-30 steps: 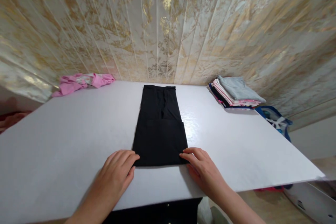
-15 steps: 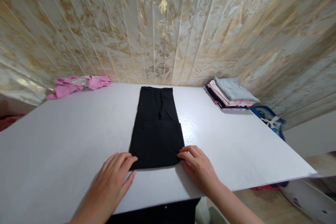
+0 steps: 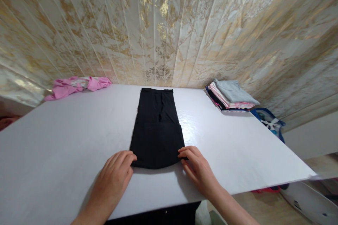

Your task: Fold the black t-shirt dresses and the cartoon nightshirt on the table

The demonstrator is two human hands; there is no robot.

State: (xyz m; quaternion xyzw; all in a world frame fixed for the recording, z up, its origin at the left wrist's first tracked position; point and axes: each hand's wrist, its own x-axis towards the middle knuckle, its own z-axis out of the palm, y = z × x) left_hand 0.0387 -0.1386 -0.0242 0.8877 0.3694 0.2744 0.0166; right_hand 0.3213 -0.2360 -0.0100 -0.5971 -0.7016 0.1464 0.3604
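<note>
Cloth, black and smooth, lay as a tapering strip in the middle of the glossy table. The left hand and right hand had fingers nearly closed on its near corners, seemingly pinching the doubled edge, which bowed between them. This looked like taking grip for a fold; the next move would call for lifting both evenly. Rumpled pink clothes lay at the table's far left, a neat stack at its far right
</note>
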